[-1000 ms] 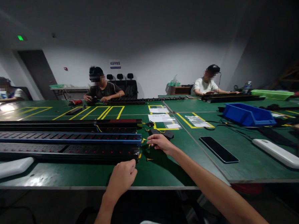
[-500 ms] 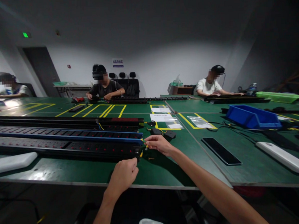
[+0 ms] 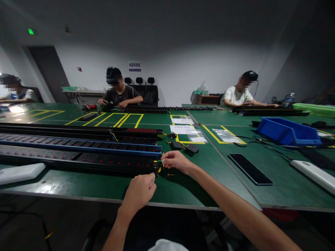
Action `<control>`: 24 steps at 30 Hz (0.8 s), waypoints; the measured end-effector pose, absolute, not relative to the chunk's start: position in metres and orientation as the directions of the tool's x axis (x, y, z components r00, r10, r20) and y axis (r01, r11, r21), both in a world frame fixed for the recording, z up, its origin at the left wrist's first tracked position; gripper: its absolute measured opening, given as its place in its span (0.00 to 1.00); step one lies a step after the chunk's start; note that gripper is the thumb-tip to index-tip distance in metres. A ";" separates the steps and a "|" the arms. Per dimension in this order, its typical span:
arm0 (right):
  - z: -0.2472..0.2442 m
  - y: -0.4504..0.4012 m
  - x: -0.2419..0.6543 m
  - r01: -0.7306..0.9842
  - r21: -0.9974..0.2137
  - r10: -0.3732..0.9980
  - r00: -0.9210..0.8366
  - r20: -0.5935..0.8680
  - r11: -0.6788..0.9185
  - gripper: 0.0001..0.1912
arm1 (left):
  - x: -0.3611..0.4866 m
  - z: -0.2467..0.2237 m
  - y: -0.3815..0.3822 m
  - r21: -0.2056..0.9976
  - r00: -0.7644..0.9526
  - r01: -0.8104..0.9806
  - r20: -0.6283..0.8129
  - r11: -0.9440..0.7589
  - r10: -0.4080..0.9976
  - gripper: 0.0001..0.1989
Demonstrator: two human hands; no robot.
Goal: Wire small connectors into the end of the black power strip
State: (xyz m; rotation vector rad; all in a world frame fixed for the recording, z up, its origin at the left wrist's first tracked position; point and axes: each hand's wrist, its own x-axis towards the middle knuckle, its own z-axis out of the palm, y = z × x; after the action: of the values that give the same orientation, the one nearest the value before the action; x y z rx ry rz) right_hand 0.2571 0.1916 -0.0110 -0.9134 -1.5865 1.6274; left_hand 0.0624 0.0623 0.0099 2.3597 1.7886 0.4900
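My right hand [image 3: 176, 161] pinches a thin yellow-green wire [image 3: 157, 161] at the right end of the nearest long black power strip [image 3: 102, 160]. My left hand [image 3: 141, 189] is closed with curled fingers, right at the strip's lower front corner; what its fingertips grip, if anything, is hidden. A short screw [image 3: 171, 174] lies on the green table just below my right hand. Behind the near strip runs a second strip with a blue edge [image 3: 129, 152], its small red marks in a row. Black end pieces [image 3: 191, 149] with yellow wires lie beyond my right hand.
A dark phone [image 3: 250, 169] and a white power bank-like block [image 3: 322, 178] lie at right, a blue bin [image 3: 288, 131] behind them. Another white block [image 3: 17, 174] sits at left. Yellow tape [image 3: 218, 137] marks the table [image 3: 188, 193]. Several people work across it.
My right hand has shifted slightly down and left, and the wire it pinches now points at the strip's end. The wire's ring terminal no longer shows. My view has tilted slightly.
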 end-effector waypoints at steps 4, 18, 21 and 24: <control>-0.010 0.191 0.256 -0.012 -0.999 0.867 -0.499 -0.020 -0.030 0.16 | 0.062 0.008 0.062 0.308 0.246 0.904 0.194 -0.297 0.950 0.09; -0.007 0.185 0.251 0.028 -1.000 0.899 -0.438 -0.018 -0.006 0.16 | 0.062 0.007 0.062 0.320 0.244 0.897 0.217 -0.305 0.945 0.10; -0.006 0.183 0.247 0.043 -0.999 0.907 -0.421 0.004 0.024 0.16 | 0.062 0.006 0.062 0.317 0.245 0.897 0.220 -0.307 0.944 0.10; -0.006 0.181 0.244 0.070 -0.996 0.912 -0.411 0.021 0.054 0.16 | 0.061 0.005 0.063 0.323 0.251 0.893 0.225 -0.315 0.941 0.10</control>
State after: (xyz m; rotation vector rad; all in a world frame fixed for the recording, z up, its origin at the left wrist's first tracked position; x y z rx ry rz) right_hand 0.2442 0.1809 -0.0064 -1.0092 -1.5950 1.4436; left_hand 0.0610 0.0626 0.0047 2.3799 1.7566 0.5747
